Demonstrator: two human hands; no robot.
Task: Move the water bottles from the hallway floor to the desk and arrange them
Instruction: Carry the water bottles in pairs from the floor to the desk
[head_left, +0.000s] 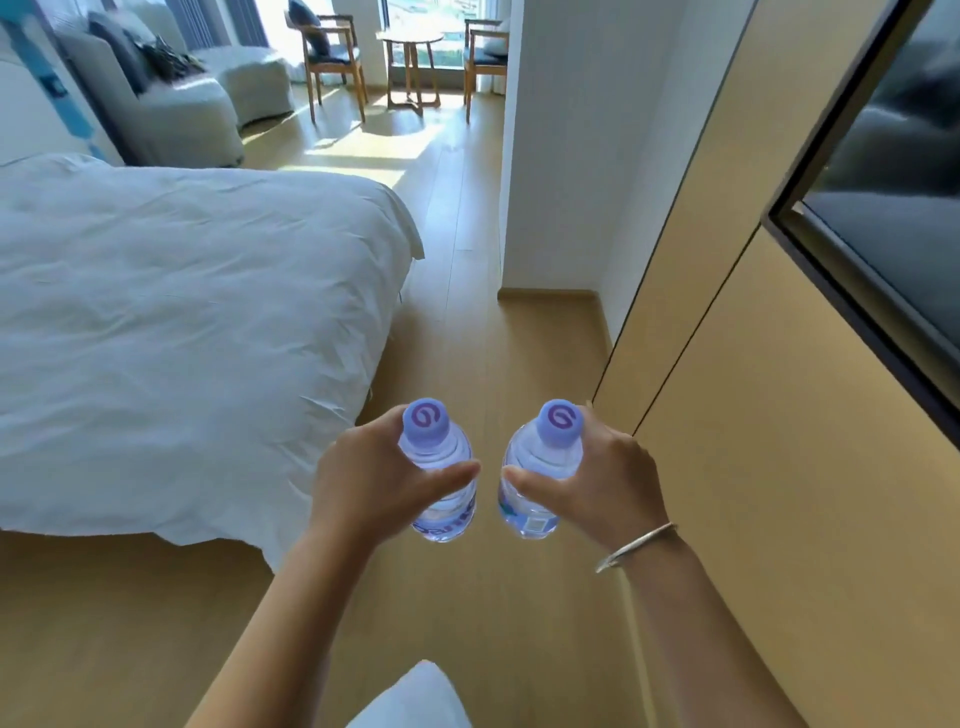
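Head view, task so far: Two water bottles are off the floor and are being carried. No desk or bench can be seen in this view, so nothing has been set down or lined up yet. It is judged that the task is about in the middle.

Head view, what is left: The bottles are still to be brought to the bench, stood up there and put in order. Whether more bottles wait in the hallway cannot be told.

Head view, left bottle (440, 470): It is held upright above the wood floor (467, 322), with its purple cap (426, 421) on top. It is near the other bottle but not touching it.

Head view, right bottle (537, 475): It is held upright too, cap (560, 422) up, just beside the left one.

Head view, left hand (363, 480): The fingers are wrapped around the left bottle, with the thumb laid across its front. The arm is reached out forward.

Head view, right hand (597, 483): The right bottle is gripped the same way, thumb across the front. A silver bracelet (636, 545) is worn at the wrist.

Head view, room: A bed (182, 312) with white covers is at the left. A tan wall panel (779, 441) with a dark screen (893, 208) is at the right. A small round table (410, 39) and chairs (332, 57) are far ahead by the window.
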